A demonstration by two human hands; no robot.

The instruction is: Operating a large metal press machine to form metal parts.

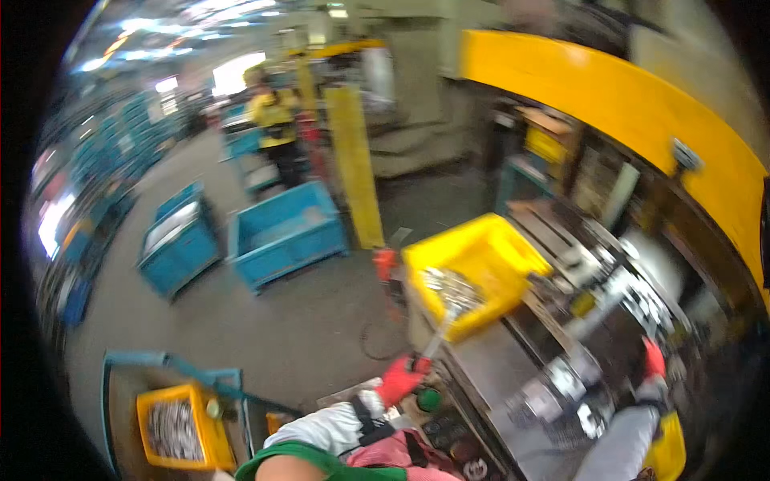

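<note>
My left hand (401, 380), in a red glove, is closed around a slim grey metal-looking tool (438, 337). The tool slants up and away from me, its far end at a pile of small silvery metal pieces (454, 290) in a yellow plastic bin (504, 255). Motion blur hides the tool's exact kind. Over at the far right, my right hand (654, 359), also red-gloved, is beside the machine's work area, near a cluster of shiny metal parts (642, 301). Its fingers are too smeared to read.
A grey metal table (501, 362) lies between my hands, under a yellow machine beam (593, 68). Left of me, a blue-framed cart (120, 362) holds a yellow crate (207, 425) of metal pieces. Blue bins (289, 252) stand on the floor; a person (274, 120) in yellow is farther back.
</note>
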